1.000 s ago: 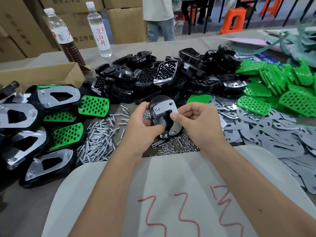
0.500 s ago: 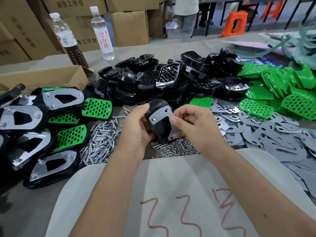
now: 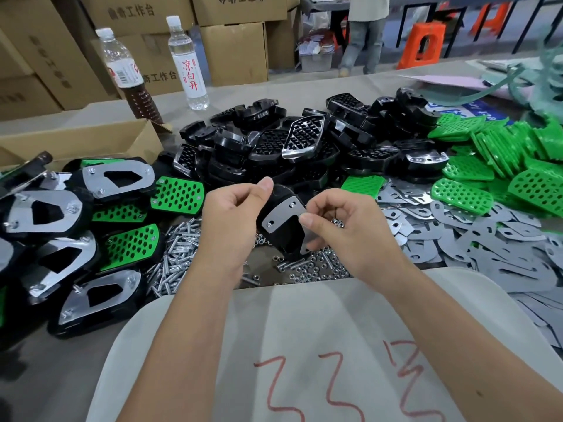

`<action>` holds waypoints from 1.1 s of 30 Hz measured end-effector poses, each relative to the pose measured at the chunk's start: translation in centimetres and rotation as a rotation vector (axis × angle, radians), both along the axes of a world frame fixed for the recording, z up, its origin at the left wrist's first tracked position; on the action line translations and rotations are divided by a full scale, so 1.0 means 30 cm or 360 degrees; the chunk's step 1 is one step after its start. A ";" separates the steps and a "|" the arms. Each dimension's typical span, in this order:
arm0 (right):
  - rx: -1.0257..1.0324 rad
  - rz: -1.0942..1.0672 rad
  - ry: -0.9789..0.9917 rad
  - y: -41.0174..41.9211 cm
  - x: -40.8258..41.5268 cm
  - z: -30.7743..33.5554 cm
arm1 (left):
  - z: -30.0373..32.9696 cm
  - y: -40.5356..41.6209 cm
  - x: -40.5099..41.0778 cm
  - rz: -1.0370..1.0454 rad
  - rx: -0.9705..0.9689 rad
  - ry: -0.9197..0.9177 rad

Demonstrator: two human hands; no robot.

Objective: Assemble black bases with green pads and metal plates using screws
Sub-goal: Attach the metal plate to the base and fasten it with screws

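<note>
Mid-batch, plate going onto base.
Left hand [image 3: 231, 220] gripping black base [image 3: 286, 239], right hand [image 3: 344, 229] pinching its metal plate [image 3: 281, 216] above screws [image 3: 176, 257]; about 9 assemblies [image 3: 100, 300] done left, piles of pads [image 3: 463, 196] remaining.

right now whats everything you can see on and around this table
black bases: big pile, black, table centre back
green pads: heap, green, right
metal plates: heap, grey, right front
screws: pile, silver, left of centre
nuts: scatter, silver, under the hands
finished assemblies: several, left
bottles: two, back left
cardboard boxes: several, brown, behind
held base with plate: one, black and grey, between hands
left hand: one
right hand: one
</note>
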State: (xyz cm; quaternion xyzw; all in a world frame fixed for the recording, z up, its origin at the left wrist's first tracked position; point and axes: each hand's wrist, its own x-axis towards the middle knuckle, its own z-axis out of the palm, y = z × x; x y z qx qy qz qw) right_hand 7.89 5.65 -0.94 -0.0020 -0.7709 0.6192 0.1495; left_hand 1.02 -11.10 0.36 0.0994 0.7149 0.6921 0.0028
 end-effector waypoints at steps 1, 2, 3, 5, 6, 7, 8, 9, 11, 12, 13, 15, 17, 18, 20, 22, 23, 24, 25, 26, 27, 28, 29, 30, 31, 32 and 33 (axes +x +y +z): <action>0.0005 0.0003 0.0005 -0.001 -0.001 -0.001 | -0.004 0.000 -0.001 0.0002 0.0032 -0.0015; 0.0013 0.0006 0.0008 -0.001 -0.002 -0.002 | -0.006 0.000 -0.001 -0.0001 0.0057 -0.0021; 0.0018 0.0004 0.0008 -0.002 -0.002 -0.003 | -0.007 0.000 0.001 -0.0007 0.0075 -0.0023; 0.0027 -0.0005 0.0009 -0.001 -0.003 -0.004 | -0.006 0.002 0.002 -0.0023 0.0101 -0.0013; 0.0029 -0.0008 0.0003 0.000 -0.002 -0.005 | -0.005 0.004 0.005 -0.0039 0.0101 -0.0008; 0.0027 -0.0013 -0.0001 0.002 -0.002 -0.005 | -0.003 0.006 0.008 -0.0061 0.0099 -0.0004; 0.0026 -0.0020 -0.0005 0.002 -0.003 -0.004 | -0.002 0.007 0.011 -0.0083 0.0101 -0.0006; 0.0026 -0.0027 -0.0007 0.003 -0.002 -0.004 | -0.001 0.009 0.014 -0.0103 0.0105 -0.0014; 0.0025 -0.0027 -0.0009 0.005 -0.002 -0.005 | 0.000 0.011 0.018 -0.0128 0.0107 -0.0021; 0.0023 -0.0024 -0.0012 0.005 -0.002 -0.006 | 0.001 0.011 0.019 -0.0132 0.0102 -0.0017; 0.0019 -0.0023 -0.0015 0.004 -0.003 -0.007 | 0.005 0.010 0.019 -0.0131 0.0093 -0.0012; 0.0019 -0.0032 -0.0018 0.003 -0.004 -0.010 | 0.005 0.011 0.018 -0.0112 0.0083 -0.0016; 0.0030 -0.0047 -0.0018 0.003 -0.005 -0.011 | -0.004 0.018 0.018 -0.0065 0.0092 0.0019; 0.0034 -0.0050 -0.0020 0.004 -0.006 -0.011 | -0.007 0.023 0.018 -0.0025 0.0104 0.0058; 0.0035 -0.0039 -0.0029 0.006 -0.007 -0.013 | -0.009 0.032 0.020 0.0028 0.0107 0.0128; 0.0028 -0.0023 -0.0024 0.009 -0.007 -0.014 | -0.010 0.037 0.018 0.0021 0.0098 0.0137; 0.0024 -0.0014 -0.0022 0.010 -0.006 -0.015 | -0.010 0.038 0.016 0.0011 0.0097 0.0120; 0.0019 -0.0007 -0.0025 0.011 -0.006 -0.014 | -0.011 0.040 0.015 0.0000 0.0091 0.0099; 0.0011 -0.0003 -0.0032 0.011 -0.006 -0.014 | -0.011 0.043 0.015 -0.0014 0.0084 0.0075; 0.0002 -0.0001 -0.0040 0.012 -0.005 -0.013 | -0.009 0.048 0.017 -0.0032 0.0080 0.0051; -0.0007 -0.0001 -0.0046 0.013 -0.005 -0.013 | -0.007 0.053 0.021 -0.0053 0.0081 0.0031; -0.0012 -0.0004 -0.0044 0.012 -0.004 -0.013 | -0.006 0.056 0.026 -0.0069 0.0084 0.0023; -0.0016 -0.0010 -0.0032 0.012 -0.003 -0.013 | -0.009 0.058 0.029 -0.0076 0.0088 0.0031; -0.0026 -0.0017 -0.0019 0.009 -0.003 -0.013 | -0.012 0.058 0.031 -0.0077 0.0092 0.0049; -0.0050 -0.0024 -0.0014 0.005 -0.003 -0.013 | -0.015 0.056 0.032 -0.0078 0.0100 0.0065; -0.0081 -0.0032 -0.0017 0.001 -0.003 -0.012 | -0.017 0.056 0.033 -0.0075 0.0116 0.0072; -0.0115 -0.0038 -0.0025 -0.002 -0.003 -0.012 | -0.018 0.055 0.034 -0.0068 0.0130 0.0075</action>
